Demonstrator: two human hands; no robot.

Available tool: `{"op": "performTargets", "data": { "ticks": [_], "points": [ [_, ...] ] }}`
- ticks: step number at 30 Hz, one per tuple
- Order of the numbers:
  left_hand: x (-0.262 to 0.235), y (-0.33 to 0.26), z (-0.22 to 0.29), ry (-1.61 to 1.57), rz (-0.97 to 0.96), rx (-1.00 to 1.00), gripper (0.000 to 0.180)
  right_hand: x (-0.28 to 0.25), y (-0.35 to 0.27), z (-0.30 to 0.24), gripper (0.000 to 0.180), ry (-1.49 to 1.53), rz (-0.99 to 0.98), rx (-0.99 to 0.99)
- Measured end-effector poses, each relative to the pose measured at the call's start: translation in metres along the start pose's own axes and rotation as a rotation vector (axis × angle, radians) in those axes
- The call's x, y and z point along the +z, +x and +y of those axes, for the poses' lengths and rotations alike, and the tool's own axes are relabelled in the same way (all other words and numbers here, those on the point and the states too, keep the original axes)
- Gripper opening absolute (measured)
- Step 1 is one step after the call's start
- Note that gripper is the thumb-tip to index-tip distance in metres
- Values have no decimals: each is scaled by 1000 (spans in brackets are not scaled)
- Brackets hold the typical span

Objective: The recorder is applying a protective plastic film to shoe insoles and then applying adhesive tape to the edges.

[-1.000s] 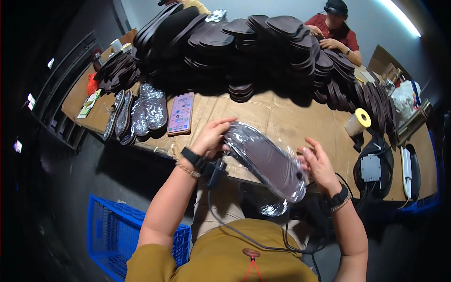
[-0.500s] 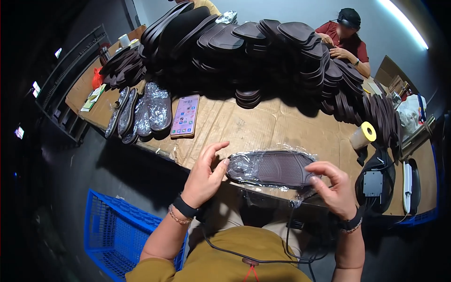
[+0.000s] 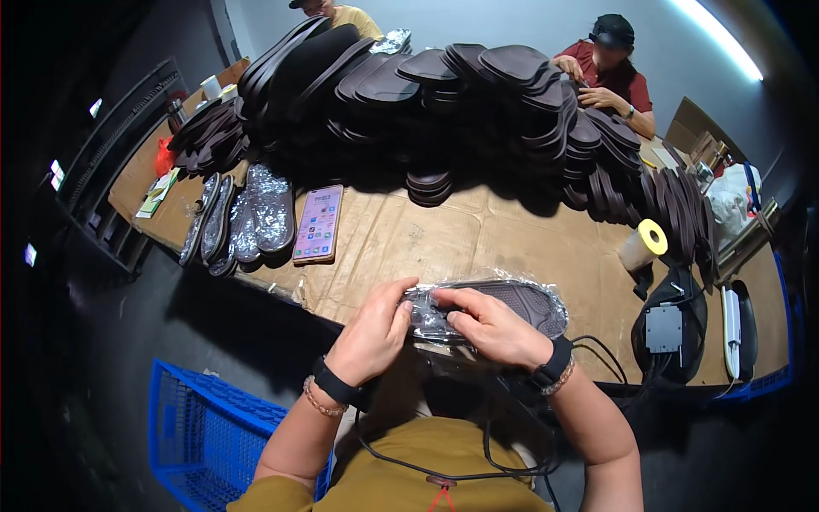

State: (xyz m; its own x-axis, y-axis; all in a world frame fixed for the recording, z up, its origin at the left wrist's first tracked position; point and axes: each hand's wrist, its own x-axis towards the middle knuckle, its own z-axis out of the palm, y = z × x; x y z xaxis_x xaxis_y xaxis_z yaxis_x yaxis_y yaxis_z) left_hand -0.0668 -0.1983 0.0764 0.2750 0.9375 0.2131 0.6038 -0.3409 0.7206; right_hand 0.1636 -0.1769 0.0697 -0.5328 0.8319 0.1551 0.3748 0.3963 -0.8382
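Observation:
A dark brown shoe insole (image 3: pixel 529 300) lies across the near edge of the table, its left part covered in crinkled clear plastic film (image 3: pixel 426 317). My left hand (image 3: pixel 368 331) grips the insole's left end, thumb on the near side and fingers along the far side. Over the left half of the insole, my right hand (image 3: pixel 496 329) has thumb and index finger bent together on the film. The right fingertips sit close to the left thumb. The insole's underside is hidden.
High stacks of dark insoles (image 3: pixel 435 90) fill the table's far side. Film-wrapped insoles (image 3: pixel 269 209) and a phone (image 3: pixel 318 224) lie at left. A yellow-ended roll (image 3: pixel 644 244) and a black device with a grey box (image 3: pixel 670 329) are at right. A blue crate (image 3: pixel 217 435) stands below. Two people (image 3: pixel 610 81) sit opposite.
My right hand has moved left from the insole's right end to the film near my left hand. The left fingers have closed further round the left end. The whole view has shifted slightly.

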Motion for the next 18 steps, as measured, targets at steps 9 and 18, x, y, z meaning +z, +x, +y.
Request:
{"op": "performTargets", "data": {
  "ticks": [9, 18],
  "points": [
    [-1, -1, 8, -227, -4, -196, 42, 1, -1, -16, 74, 368, -122, -10],
    [-3, 26, 10, 80, 135, -16, 31, 6, -20, -27, 63, 99, 93, 37]
  ]
}}
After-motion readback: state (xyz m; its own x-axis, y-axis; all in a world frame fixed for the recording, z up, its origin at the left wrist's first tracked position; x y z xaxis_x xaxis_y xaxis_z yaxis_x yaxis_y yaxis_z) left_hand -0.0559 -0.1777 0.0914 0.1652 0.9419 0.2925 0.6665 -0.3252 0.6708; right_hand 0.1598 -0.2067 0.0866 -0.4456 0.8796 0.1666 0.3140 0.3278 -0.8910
